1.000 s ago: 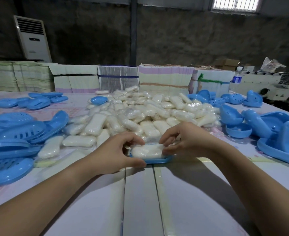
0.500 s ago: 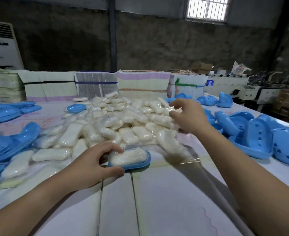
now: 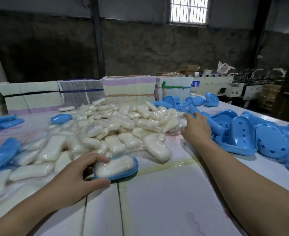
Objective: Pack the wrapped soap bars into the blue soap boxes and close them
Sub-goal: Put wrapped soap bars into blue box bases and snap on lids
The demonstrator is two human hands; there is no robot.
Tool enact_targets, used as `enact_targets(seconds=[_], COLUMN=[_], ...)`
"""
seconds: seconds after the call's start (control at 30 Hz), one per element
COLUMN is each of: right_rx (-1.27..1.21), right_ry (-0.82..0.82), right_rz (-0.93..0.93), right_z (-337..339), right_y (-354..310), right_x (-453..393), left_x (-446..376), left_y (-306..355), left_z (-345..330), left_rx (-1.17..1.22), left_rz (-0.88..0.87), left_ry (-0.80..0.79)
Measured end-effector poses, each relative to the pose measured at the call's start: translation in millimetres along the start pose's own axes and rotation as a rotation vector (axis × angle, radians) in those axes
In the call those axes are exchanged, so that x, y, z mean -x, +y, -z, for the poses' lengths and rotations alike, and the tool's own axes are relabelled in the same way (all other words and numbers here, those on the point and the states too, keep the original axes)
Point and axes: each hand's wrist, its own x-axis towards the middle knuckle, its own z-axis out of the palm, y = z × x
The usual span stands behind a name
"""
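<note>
Left hand (image 3: 75, 174) gripping open blue soap box base (image 3: 123, 173) at near table edge of pile — thumb on front rim, fingers curled over wrapped soap bar (image 3: 114, 166) lying inside, no lid on. Right hand (image 3: 195, 128) stretched out to far right, fingers spread loose, tips touching blue lid pieces (image 3: 239, 132) beside heap of wrapped bars (image 3: 116, 126) — nothing visibly gripped. All on white table (image 3: 166, 201).

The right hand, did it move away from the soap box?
Yes. The right hand left the filled soap box and reached far right, past the soap pile, to the blue lids.
</note>
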Motion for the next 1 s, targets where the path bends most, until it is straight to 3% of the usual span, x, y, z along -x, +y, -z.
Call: enact_targets(seconds=[0.07, 0.13, 0.4, 0.6, 0.67, 0.73, 0.8, 0.87, 0.93, 1.0], right_rx=[0.083, 0.076, -0.008, -0.117, -0.228, -0.518, -0.957, -1.324, -1.500, -1.574], right_ry=[-0.138, -0.171, -0.063, 0.098, 0.092, 0.041, -0.127, -0.451, -0.767, -0.981], right_rz=[-0.026, -0.040, 0.005, 0.187, 0.206, 0.240, 0.265, 0.297, 0.316, 0.297], right_z=[-2.1, -0.9, 13.8, 16.9, 20.0, 27.4, 41.5, 55.2, 63.1, 62.7], right_y=[-1.0, 1.3, -2.2, -27.8, -36.2, -46.9, -59.2, -70.1, -79.7, -90.0], right_x=[2.5, 5.3, 13.4, 25.1, 30.7, 39.9, 53.3, 67.7, 79.1, 90.0], left_x=[0.2, 0.3, 0.7, -0.7, -0.8, -0.7, -0.7, -0.6, -0.1, 0.1], left_y=[-0.2, -0.1, -0.4, -2.1, -2.1, -1.8, -2.2, -2.9, -3.6, -2.2], left_z=[0.3, 0.8, 1.9, 1.7, 1.4, 1.2, 1.0, 0.9, -0.2, -2.2], left_rx=[0.005, -0.005, -0.027, -0.044, -0.046, -0.041, -0.017, 0.005, 0.019, 0.092], left_rz=[0.002, 0.000, -0.010, -0.027, -0.030, -0.030, -0.014, 0.018, 0.034, 0.020], left_ry=[0.000, 0.004, -0.002, -0.009, -0.014, -0.019, -0.016, -0.011, 0.007, 0.023])
